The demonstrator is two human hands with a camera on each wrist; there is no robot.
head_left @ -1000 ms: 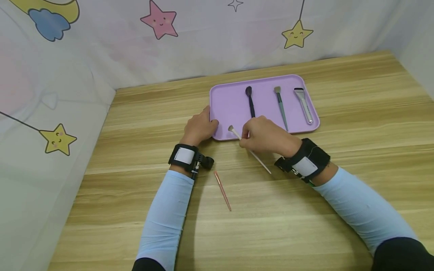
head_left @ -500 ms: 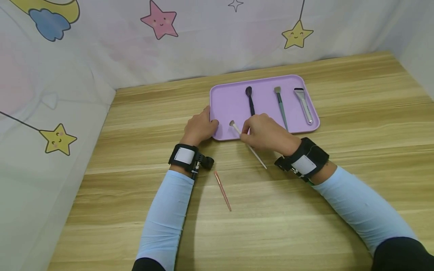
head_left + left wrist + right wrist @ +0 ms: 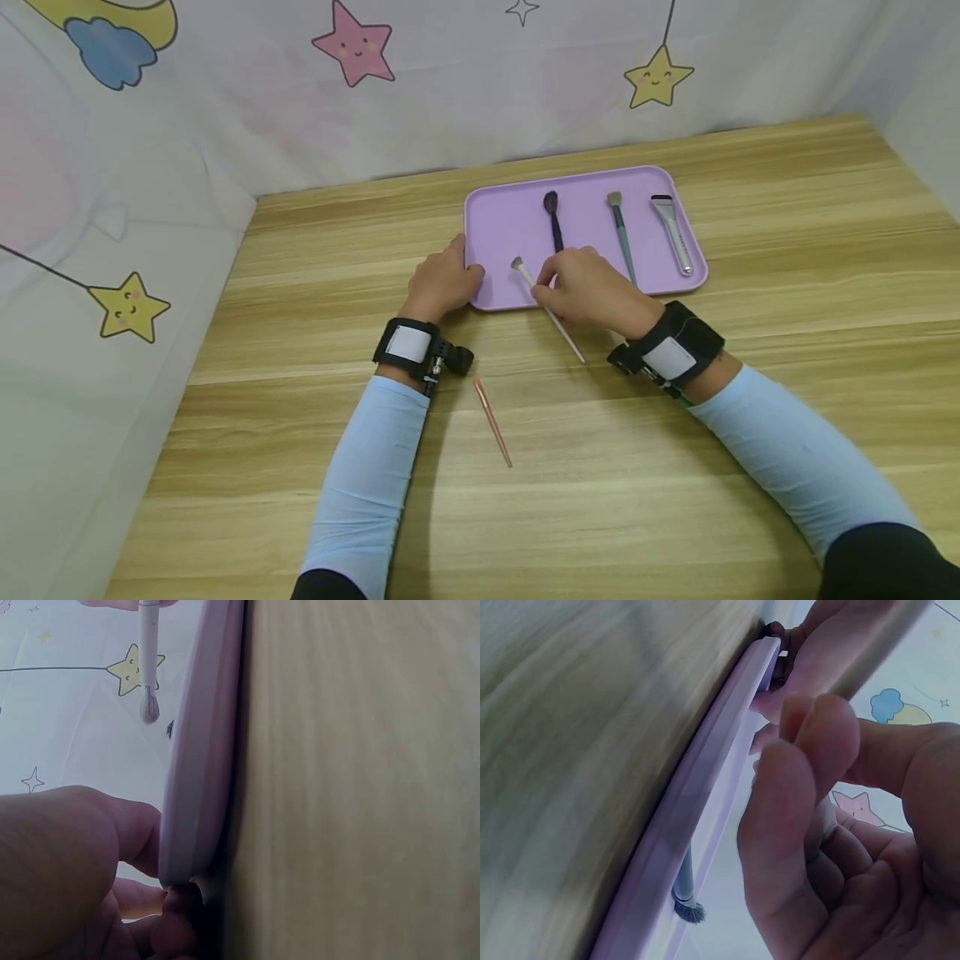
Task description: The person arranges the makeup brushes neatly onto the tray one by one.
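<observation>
My right hand (image 3: 596, 287) pinches a white makeup brush (image 3: 562, 329) between thumb and fingers. The brush slants over the front edge of a lilac tray (image 3: 504, 221), its bristles above the tray floor and its handle end out over the table. In the left wrist view the white brush (image 3: 148, 652) hangs apart from the tray rim (image 3: 191, 772). At the tray's front left corner my left hand (image 3: 441, 283) grips the rim, thumb on the inner side and fingers outside. On the tray lie a black brush (image 3: 553, 218), partly hidden by my right hand, and a green brush (image 3: 622, 237).
A flat-headed silver brush (image 3: 675, 233) lies along the tray's right side. Closer to me, a thin rose-gold brush (image 3: 493, 423) lies on the wooden table (image 3: 300, 433), right of my left forearm. A patterned cloth (image 3: 450, 100) stands behind the table.
My right hand has moved slightly away from me with the white brush, bringing its bristles further over the tray. The left hand stays on the rim.
</observation>
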